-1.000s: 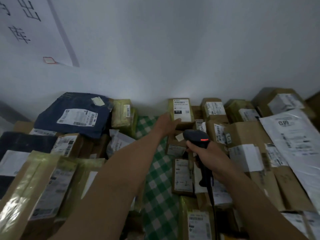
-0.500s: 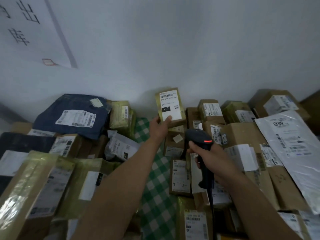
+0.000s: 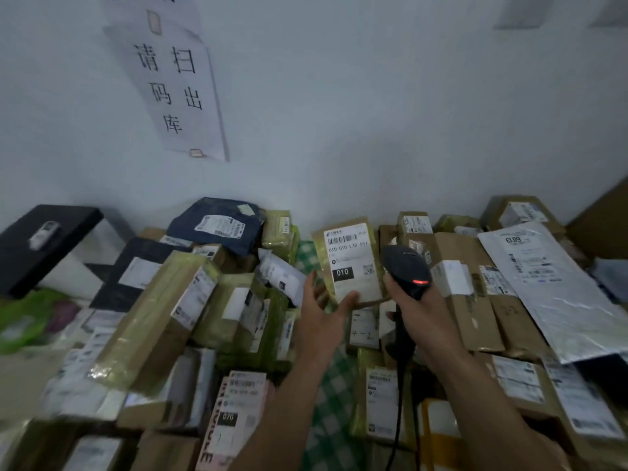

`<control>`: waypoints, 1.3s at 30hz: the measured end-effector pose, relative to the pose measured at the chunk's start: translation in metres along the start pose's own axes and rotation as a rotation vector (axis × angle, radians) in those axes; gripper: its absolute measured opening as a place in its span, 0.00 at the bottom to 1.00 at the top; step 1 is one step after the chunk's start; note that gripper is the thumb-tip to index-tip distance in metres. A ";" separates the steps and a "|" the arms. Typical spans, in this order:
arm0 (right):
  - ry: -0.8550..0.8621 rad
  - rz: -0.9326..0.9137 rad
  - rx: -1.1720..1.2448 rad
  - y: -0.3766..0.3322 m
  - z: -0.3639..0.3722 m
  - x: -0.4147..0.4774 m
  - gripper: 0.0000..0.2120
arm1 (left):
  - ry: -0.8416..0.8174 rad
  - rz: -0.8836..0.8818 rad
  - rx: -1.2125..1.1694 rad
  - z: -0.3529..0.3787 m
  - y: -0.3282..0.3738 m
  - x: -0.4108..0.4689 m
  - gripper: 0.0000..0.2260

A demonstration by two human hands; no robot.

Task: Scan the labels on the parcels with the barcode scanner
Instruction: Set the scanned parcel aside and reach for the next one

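Left grip pinches the lower edge of the held parcel, thumb on the front and fingers behind, palm turned up. The held parcel is a tan taped packet, upright above the pile, just below frame centre at 6 o'clock. Its label faces the camera, with a barcode at the top and "010" in a black box. Right grip is wrapped around the handle of the barcode scanner. The scanner is black with a red light lit on top. Its head sits at 3 o'clock of the held parcel, overlapping that edge. I cannot tell whether they touch. The cable drops toward 6 o'clock. Boxes and bags with labels cover the table, with green checked cloth showing between them. There is a dark blue bag at 10 o'clock of the held parcel and a white mailer at 3 o'clock. A paper notice hangs on the wall at 11 o'clock.
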State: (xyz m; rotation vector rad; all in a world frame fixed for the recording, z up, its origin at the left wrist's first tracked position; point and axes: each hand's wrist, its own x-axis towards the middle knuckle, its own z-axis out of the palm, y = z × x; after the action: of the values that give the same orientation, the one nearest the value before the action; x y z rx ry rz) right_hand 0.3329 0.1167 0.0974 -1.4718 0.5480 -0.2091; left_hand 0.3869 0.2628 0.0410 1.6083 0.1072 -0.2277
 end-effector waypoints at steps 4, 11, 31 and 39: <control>-0.069 -0.022 -0.031 0.006 -0.014 -0.039 0.16 | -0.060 0.052 -0.005 -0.002 -0.012 -0.042 0.39; -0.209 -0.080 -0.131 0.004 -0.034 -0.101 0.15 | -0.025 0.084 -0.043 -0.013 -0.035 -0.107 0.37; -0.420 0.013 -0.337 0.015 -0.044 -0.180 0.05 | 0.120 0.164 0.225 -0.027 -0.077 -0.140 0.47; -0.440 0.024 -0.319 0.017 -0.045 -0.188 0.05 | 0.131 0.188 0.217 -0.031 -0.085 -0.148 0.48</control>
State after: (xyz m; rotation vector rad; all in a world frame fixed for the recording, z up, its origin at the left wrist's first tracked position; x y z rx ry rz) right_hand 0.1468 0.1651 0.1226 -1.7542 0.2458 0.2297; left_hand 0.2272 0.3084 -0.0096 1.8369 0.0320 0.0129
